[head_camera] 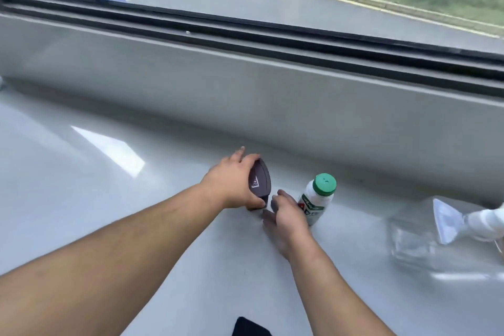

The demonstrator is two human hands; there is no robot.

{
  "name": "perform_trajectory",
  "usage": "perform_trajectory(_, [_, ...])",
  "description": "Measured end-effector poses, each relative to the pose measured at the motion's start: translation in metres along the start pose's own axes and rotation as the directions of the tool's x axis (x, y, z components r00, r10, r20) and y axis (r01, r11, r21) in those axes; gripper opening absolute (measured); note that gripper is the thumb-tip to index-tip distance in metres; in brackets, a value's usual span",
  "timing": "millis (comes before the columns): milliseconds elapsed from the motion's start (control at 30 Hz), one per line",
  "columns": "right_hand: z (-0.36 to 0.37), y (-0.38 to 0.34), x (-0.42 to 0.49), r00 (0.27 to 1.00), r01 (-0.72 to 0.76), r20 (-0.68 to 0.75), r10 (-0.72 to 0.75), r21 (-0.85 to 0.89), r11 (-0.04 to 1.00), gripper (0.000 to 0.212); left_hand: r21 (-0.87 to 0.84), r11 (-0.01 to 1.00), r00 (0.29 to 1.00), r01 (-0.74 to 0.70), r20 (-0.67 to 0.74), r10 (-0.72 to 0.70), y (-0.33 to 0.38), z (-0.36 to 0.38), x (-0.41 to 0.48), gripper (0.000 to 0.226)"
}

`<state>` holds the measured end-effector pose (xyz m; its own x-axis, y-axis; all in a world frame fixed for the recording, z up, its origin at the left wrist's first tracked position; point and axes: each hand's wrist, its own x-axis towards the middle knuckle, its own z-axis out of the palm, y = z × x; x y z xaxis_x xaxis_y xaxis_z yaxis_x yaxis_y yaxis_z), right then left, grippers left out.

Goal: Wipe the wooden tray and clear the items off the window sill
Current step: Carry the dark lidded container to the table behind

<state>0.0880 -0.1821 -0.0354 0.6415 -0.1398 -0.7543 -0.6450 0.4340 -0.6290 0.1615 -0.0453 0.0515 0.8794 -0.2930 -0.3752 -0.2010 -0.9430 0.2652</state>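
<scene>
Head view: the left hand (234,185) grips a dark case (259,185) on the sill (109,199), fingers curled over its top. The right hand (283,220) lies open beside the case's base; a bottle (317,199) stands just beyond its fingertips.

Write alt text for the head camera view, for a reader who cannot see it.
A left hand grips a dark object on a grey window sill; the right hand reaches beside it. A green-capped white bottle stands to the right.
</scene>
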Motion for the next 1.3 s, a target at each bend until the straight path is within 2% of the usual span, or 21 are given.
perform_trajectory(67, [0.005,-0.003,0.000,1.000,-0.015,-0.005,0.015,0.047,0.999,0.042,-0.008,1.000,1.000,-0.013,0.000,0.013,-0.001,0.008,0.009,0.116])
perform_trajectory(167, [0.008,-0.004,-0.005,1.000,0.020,0.003,-0.020,-0.003,1.000,0.049,-0.053,0.998,0.999,-0.025,-0.037,0.024,-0.003,0.013,0.009,0.115])
perform_trajectory(267, [0.015,-0.001,-0.013,0.998,0.035,0.053,-0.036,0.016,0.999,0.037,-0.085,0.996,0.998,-0.011,-0.055,0.006,-0.012,0.010,-0.006,0.120])
perform_trajectory(367, [0.035,0.006,-0.035,0.993,0.027,0.114,-0.018,-0.078,0.997,0.033,-0.084,0.996,0.995,0.021,-0.091,-0.029,-0.034,-0.002,-0.038,0.117])
perform_trajectory(467, [0.072,0.018,-0.069,0.984,0.028,0.176,0.000,-0.156,0.987,0.041,-0.093,0.992,0.985,0.087,-0.143,-0.099,-0.070,-0.019,-0.085,0.114])
perform_trajectory(600, [0.135,0.052,-0.126,0.952,0.047,0.306,0.026,-0.229,0.972,0.038,-0.166,0.958,0.936,0.235,-0.228,-0.269,-0.130,-0.040,-0.177,0.114])
perform_trajectory(767, [0.199,0.135,-0.222,0.870,0.077,0.476,0.125,-0.383,0.921,0.039,-0.333,0.848,0.826,0.413,-0.255,-0.503,-0.203,-0.029,-0.332,0.120])
perform_trajectory(900, [0.242,0.211,-0.302,0.782,0.139,0.579,0.230,-0.522,0.842,0.038,-0.459,0.744,0.724,0.486,-0.266,-0.637,-0.257,-0.001,-0.463,0.117])
perform_trajectory(1000, [0.276,0.271,-0.365,0.747,0.227,0.610,0.265,-0.608,0.761,0.053,-0.513,0.669,0.631,0.537,-0.282,-0.723,-0.288,0.020,-0.561,0.119])
perform_trajectory(1133, [0.311,0.357,-0.447,0.680,0.249,0.640,0.358,-0.660,0.708,0.052,-0.571,0.578,0.501,0.583,-0.307,-0.809,-0.317,0.048,-0.686,0.119])
perform_trajectory(1233, [0.326,0.414,-0.508,0.595,0.280,0.680,0.429,-0.675,0.683,0.060,-0.601,0.502,0.399,0.622,-0.309,-0.864,-0.333,0.071,-0.776,0.119])
perform_trajectory(1300, [0.337,0.453,-0.542,0.545,0.296,0.689,0.477,-0.691,0.659,0.056,-0.625,0.443,0.329,0.643,-0.297,-0.896,-0.343,0.087,-0.831,0.120])
